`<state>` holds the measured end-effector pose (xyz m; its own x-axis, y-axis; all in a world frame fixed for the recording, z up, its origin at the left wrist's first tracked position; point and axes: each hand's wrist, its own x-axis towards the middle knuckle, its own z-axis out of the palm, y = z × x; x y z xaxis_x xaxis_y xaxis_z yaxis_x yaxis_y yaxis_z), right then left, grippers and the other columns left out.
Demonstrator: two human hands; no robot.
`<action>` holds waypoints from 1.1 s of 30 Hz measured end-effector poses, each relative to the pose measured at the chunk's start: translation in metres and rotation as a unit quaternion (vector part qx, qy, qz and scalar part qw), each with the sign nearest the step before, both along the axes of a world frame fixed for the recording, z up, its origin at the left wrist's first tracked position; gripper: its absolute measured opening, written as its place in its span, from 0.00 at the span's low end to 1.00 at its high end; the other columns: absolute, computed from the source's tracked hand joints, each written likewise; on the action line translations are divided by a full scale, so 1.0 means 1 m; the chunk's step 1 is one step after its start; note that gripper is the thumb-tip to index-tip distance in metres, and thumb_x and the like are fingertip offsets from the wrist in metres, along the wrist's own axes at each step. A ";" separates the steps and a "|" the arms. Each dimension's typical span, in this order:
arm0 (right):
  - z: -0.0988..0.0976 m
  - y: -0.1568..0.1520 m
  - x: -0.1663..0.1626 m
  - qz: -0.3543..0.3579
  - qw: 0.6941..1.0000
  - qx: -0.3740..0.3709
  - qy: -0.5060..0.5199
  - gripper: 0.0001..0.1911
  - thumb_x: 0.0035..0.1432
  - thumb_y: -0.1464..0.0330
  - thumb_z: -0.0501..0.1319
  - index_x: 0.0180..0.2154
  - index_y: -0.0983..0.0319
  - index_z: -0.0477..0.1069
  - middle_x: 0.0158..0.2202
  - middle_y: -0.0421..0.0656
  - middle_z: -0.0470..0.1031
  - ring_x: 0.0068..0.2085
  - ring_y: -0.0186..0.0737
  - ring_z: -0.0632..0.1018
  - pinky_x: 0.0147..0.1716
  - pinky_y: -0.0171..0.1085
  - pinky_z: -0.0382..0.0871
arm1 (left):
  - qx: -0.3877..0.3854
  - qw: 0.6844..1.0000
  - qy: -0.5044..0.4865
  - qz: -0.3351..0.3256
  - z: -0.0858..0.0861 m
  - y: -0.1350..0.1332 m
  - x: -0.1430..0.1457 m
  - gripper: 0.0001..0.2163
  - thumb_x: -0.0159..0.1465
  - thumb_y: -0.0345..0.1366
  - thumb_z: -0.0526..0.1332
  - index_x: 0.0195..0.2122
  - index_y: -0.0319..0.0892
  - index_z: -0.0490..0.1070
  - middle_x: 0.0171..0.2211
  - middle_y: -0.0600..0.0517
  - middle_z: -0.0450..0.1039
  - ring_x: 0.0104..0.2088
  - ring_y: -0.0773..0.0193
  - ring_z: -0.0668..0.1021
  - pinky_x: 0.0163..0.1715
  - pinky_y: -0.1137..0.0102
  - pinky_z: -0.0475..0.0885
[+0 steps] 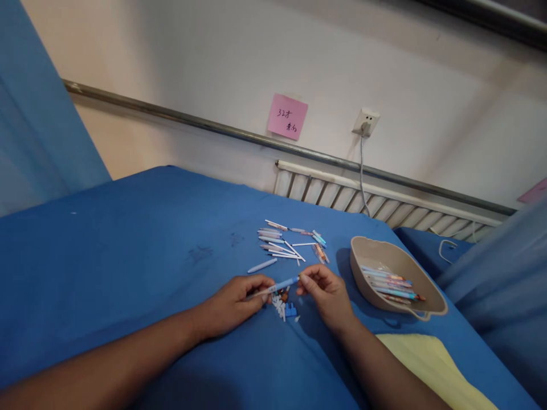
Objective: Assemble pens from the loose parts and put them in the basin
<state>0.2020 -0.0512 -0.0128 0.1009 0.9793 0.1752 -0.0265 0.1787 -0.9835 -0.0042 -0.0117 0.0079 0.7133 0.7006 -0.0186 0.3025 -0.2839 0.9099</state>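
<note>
Between my two hands lies a light-blue pen [285, 283], held nearly level above the blue cloth. My left hand [235, 304] is closed around its left part. Thumb and fingers of my right hand [327, 296] pinch its right end, where a small dark tip shows. Just below the pen is a small pile of white pieces [279, 306] with some brown bits. A small blue block-like piece [290, 310] lies beside them. Beyond my hands, one light-blue pen barrel [262, 266] rests alone, near a loose group of pen parts and thin white tubes [284, 250].
On the right stands a beige basket [363, 250] with several pens [391, 285] inside. A yellow cloth [421, 353] lies near my right forearm. Behind the blue-covered surface [128, 239] are a radiator [333, 191], a metal rail, and a wall socket [366, 122] with a cord.
</note>
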 end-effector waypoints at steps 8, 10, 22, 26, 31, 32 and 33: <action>0.000 -0.002 -0.003 0.014 1.000 0.015 -0.018 0.11 0.51 0.60 0.63 0.30 0.62 0.70 0.23 0.38 0.72 0.24 0.32 0.73 0.26 0.32 0.67 | -0.061 0.998 0.002 -0.017 -0.002 -0.001 0.000 0.12 0.61 0.42 0.54 0.41 0.43 0.71 0.27 0.56 0.66 0.26 0.69 0.66 0.27 0.77 0.61; 0.001 -0.002 -0.004 0.025 1.000 0.011 -0.004 0.12 0.51 0.59 0.63 0.31 0.61 0.70 0.24 0.38 0.72 0.24 0.33 0.74 0.27 0.33 0.68 | -0.086 0.996 -0.014 -0.013 -0.003 0.000 0.000 0.13 0.60 0.43 0.55 0.41 0.43 0.71 0.28 0.56 0.67 0.27 0.69 0.67 0.28 0.76 0.62; -0.023 0.030 0.052 -0.118 0.988 -0.036 -0.092 0.15 0.48 0.58 0.62 0.32 0.63 0.70 0.24 0.38 0.71 0.22 0.32 0.70 0.24 0.32 0.64 | -0.213 0.967 -0.128 0.050 -0.011 0.014 0.001 0.13 0.57 0.44 0.61 0.37 0.39 0.69 0.32 0.52 0.70 0.28 0.69 0.70 0.33 0.72 0.66; -0.029 0.026 0.051 -0.052 0.951 -0.044 -0.302 0.10 0.51 0.63 0.59 0.33 0.62 0.72 0.27 0.39 0.72 0.27 0.34 0.71 0.27 0.33 0.64 | -0.224 0.963 -0.135 0.059 -0.015 0.016 0.000 0.13 0.58 0.43 0.60 0.37 0.39 0.69 0.32 0.52 0.71 0.28 0.70 0.71 0.31 0.73 0.66; -0.023 0.017 0.040 -0.009 0.894 -0.005 -0.449 0.06 0.51 0.69 0.60 0.34 0.61 0.72 0.32 0.41 0.71 0.32 0.35 0.72 0.34 0.34 0.63 | -0.210 0.969 -0.117 0.061 -0.015 0.015 0.000 0.13 0.58 0.43 0.60 0.38 0.39 0.69 0.32 0.52 0.71 0.27 0.71 0.70 0.30 0.73 0.66; -0.022 0.017 0.039 -0.012 0.902 -0.007 -0.432 0.05 0.52 0.69 0.59 0.33 0.61 0.71 0.30 0.41 0.71 0.31 0.35 0.71 0.33 0.34 0.63 | -0.206 0.971 -0.108 0.062 -0.015 0.015 0.000 0.13 0.58 0.43 0.60 0.39 0.39 0.68 0.32 0.52 0.71 0.26 0.71 0.70 0.29 0.74 0.65; -0.021 0.017 0.037 -0.013 0.920 -0.010 -0.392 0.05 0.53 0.68 0.58 0.33 0.61 0.70 0.28 0.40 0.71 0.30 0.35 0.71 0.32 0.34 0.63 | -0.199 0.973 -0.097 0.062 -0.014 0.014 0.000 0.14 0.57 0.43 0.60 0.39 0.39 0.68 0.32 0.52 0.71 0.26 0.71 0.70 0.28 0.74 0.65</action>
